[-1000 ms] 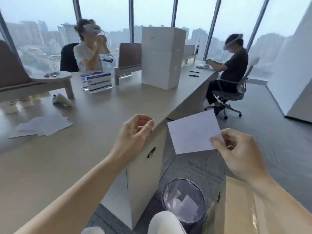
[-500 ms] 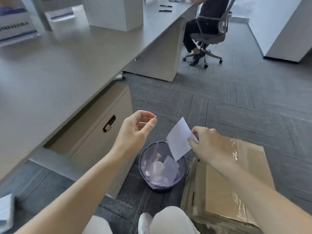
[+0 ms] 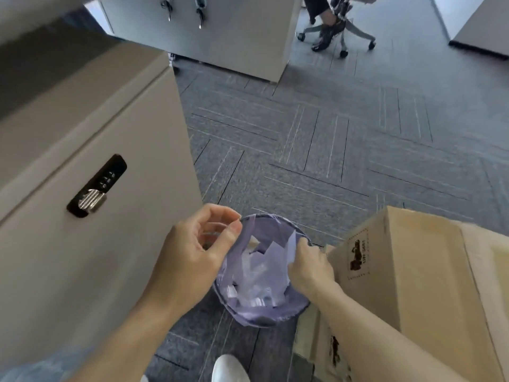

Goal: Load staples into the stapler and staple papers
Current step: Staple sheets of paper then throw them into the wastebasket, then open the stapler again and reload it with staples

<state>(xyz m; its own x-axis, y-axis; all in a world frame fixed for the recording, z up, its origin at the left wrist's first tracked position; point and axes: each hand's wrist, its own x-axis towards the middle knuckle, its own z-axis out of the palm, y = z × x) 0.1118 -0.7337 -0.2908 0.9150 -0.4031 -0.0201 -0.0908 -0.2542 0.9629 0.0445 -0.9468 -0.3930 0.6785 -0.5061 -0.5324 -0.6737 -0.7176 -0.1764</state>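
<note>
A small waste bin [image 3: 261, 317] lined with a purple bag stands on the floor below me, holding several scraps of white paper. My right hand [image 3: 311, 267] reaches over its right rim and pinches a white sheet of paper [image 3: 290, 245] that dips into the bin. My left hand [image 3: 195, 255] hovers over the bin's left rim with fingers loosely curled and nothing in them. No stapler or staples appear in this view.
A beige drawer cabinet [image 3: 91, 172] with a combination lock [image 3: 96, 187] stands at the left. A cardboard box [image 3: 418, 285] sits right of the bin. My white shoe [image 3: 230, 368] is below it. Another person's feet and an office chair base [image 3: 338, 31] are far back.
My view has tilted down from the desk to the floor. My right hand has carried the white paper down into the bin, and my left hand has followed to the bin's rim.
</note>
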